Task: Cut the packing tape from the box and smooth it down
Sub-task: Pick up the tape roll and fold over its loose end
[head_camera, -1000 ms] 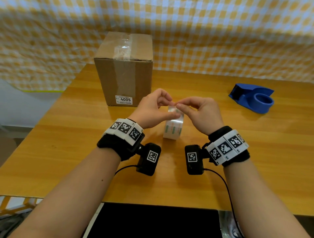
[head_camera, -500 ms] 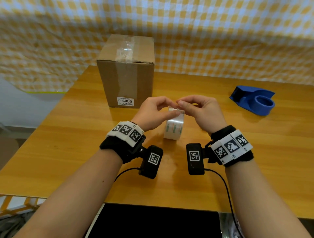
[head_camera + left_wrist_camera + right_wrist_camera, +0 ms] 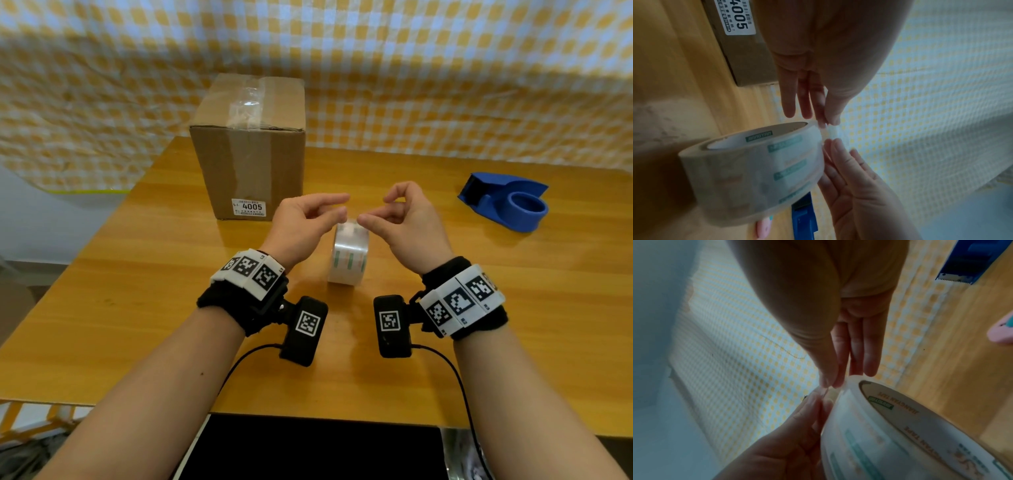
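A brown cardboard box [image 3: 250, 164] stands at the back left of the table, with clear packing tape [image 3: 246, 106] running over its top and down its front. A clear tape roll [image 3: 347, 260] stands on edge between my wrists. My left hand [image 3: 342, 205] is just left of the roll's top. Its thumb and a finger pinch the loose tape end [image 3: 828, 129], the other fingers straight. My right hand [image 3: 375, 214] is just right of the top. Its thumb and forefinger pinch the same tape end [image 3: 831, 388].
A blue tape dispenser [image 3: 507, 202] sits at the right on the wooden table [image 3: 137, 308]. A pink object [image 3: 1001, 332] lies near it, out of the head view. Checked cloth hangs behind. A black panel lies at the table's near edge.
My hands were touching each other over the top of the roll. They have drawn a little apart, leaving a small gap between the thumbs. The roll has stayed in place.
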